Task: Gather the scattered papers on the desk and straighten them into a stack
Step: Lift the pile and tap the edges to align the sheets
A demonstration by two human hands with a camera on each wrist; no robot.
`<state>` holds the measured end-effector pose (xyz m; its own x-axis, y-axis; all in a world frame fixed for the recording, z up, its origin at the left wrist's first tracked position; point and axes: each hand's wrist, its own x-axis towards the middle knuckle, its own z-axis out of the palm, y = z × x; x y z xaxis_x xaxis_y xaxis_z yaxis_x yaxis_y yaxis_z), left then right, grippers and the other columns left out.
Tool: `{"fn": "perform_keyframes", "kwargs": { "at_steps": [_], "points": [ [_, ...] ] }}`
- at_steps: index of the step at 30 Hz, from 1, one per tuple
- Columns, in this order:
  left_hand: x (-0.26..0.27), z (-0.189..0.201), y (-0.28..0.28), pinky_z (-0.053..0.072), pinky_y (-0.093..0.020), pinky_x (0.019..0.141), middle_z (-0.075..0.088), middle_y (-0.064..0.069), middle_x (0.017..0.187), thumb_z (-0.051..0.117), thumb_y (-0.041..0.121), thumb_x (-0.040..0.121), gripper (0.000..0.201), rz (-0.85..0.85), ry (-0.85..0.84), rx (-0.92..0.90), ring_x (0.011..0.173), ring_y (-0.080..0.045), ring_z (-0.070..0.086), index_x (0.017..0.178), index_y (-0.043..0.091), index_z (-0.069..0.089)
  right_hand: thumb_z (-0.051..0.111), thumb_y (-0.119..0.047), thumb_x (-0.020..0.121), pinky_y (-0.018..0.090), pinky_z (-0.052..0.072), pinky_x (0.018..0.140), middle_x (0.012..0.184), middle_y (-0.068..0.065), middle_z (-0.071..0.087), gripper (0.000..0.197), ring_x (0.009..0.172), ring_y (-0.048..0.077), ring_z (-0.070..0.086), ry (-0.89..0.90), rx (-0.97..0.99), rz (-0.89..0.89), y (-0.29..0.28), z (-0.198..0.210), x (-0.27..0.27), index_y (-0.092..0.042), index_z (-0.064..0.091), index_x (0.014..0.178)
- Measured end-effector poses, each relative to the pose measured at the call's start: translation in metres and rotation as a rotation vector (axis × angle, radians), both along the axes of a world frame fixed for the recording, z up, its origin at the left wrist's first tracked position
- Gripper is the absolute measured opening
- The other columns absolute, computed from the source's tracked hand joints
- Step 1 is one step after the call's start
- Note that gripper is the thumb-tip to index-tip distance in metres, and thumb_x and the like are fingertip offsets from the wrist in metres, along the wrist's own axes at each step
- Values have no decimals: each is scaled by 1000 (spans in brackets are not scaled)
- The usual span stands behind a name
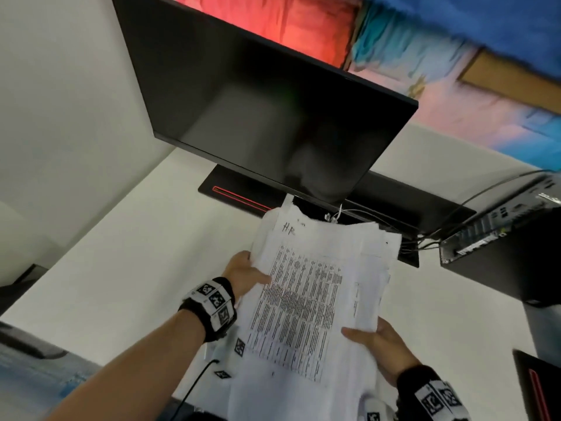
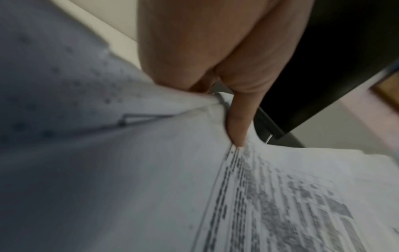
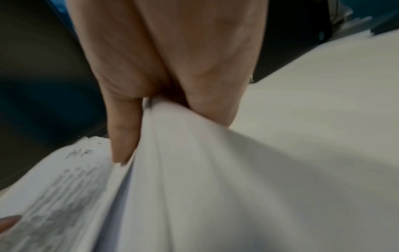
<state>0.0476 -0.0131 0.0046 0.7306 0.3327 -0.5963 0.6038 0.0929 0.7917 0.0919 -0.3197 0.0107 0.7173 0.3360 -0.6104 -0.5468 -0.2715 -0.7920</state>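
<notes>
A loose sheaf of printed white papers (image 1: 306, 299) is held up above the desk, its sheets fanned and uneven at the far end. My left hand (image 1: 246, 273) grips its left edge, thumb on the top sheet. The left wrist view shows that thumb pressing the printed page (image 2: 280, 196) with fingers hidden under the papers. My right hand (image 1: 379, 347) holds the near right edge, thumb on top. In the right wrist view the papers (image 3: 194, 170) are pinched between thumb and fingers.
A black monitor (image 1: 267, 117) stands just behind the papers on a red-striped base (image 1: 239, 196). A black computer case (image 1: 501, 244) with cables sits at the right. The white desk (image 1: 127, 253) extends to the left. A thin black cable (image 1: 194, 381) runs near the front edge.
</notes>
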Motion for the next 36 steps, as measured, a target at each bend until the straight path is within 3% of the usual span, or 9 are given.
{"fn": "perform_keyframes", "kwargs": {
  "at_steps": [5,11,15,18,20,25,31,34,36],
  "points": [
    [-22,65,15,59,-44,89,76,-10,115,78,-2,77,47,3,-365,-126,103,-26,74,122,6,67,102,-31,44,55,54,96,120,18,73,108,106,36,73,-90,0,-73,-12,40,1,1,54,135],
    [-16,151,29,59,-35,89,75,-6,116,77,5,81,44,21,-708,-25,107,-20,72,124,7,65,88,-25,56,16,57,61,84,0,81,48,74,4,77,-499,136,-146,40,130,-9,-6,74,98],
    [-18,172,30,60,-37,87,74,-6,113,82,8,77,47,124,-842,31,103,-19,73,120,9,64,76,-1,83,10,55,73,94,-16,79,31,89,-5,73,-758,246,-267,69,144,-6,-23,69,104],
    [-23,164,41,59,-32,87,72,-5,116,93,20,61,75,159,-856,85,106,-14,71,126,10,57,80,-10,76,13,56,74,95,-19,79,34,90,-2,74,-738,306,-277,70,141,-9,-20,69,107],
    [-23,149,44,58,-42,92,69,-10,121,96,28,52,94,151,-787,79,111,-21,69,131,9,49,84,-23,66,22,59,82,102,-10,80,53,98,9,75,-670,269,-250,70,125,-6,-13,70,116],
    [-12,121,22,61,-41,86,69,-8,116,97,26,53,85,125,-677,89,107,-23,69,124,15,52,88,-13,70,40,55,97,109,-1,79,53,106,23,73,-533,153,-198,83,81,5,-14,71,120],
    [-2,122,31,62,-31,76,63,0,118,95,29,54,83,232,-707,124,101,-13,68,122,25,48,83,-15,69,18,59,69,93,-10,80,43,95,15,76,-606,228,-314,72,95,16,-14,67,108],
    [-2,104,34,61,-40,82,63,-1,119,95,39,46,94,110,-563,94,107,-20,68,125,23,46,84,-12,73,17,58,70,105,-6,80,52,96,10,76,-527,213,-250,69,86,15,-18,65,121],
    [1,95,22,61,-33,81,65,-1,118,95,31,50,89,15,-529,72,106,-17,68,125,20,47,80,-5,76,24,60,75,109,-1,79,48,99,15,76,-461,234,-217,77,81,19,-17,68,120]
  ]
}}
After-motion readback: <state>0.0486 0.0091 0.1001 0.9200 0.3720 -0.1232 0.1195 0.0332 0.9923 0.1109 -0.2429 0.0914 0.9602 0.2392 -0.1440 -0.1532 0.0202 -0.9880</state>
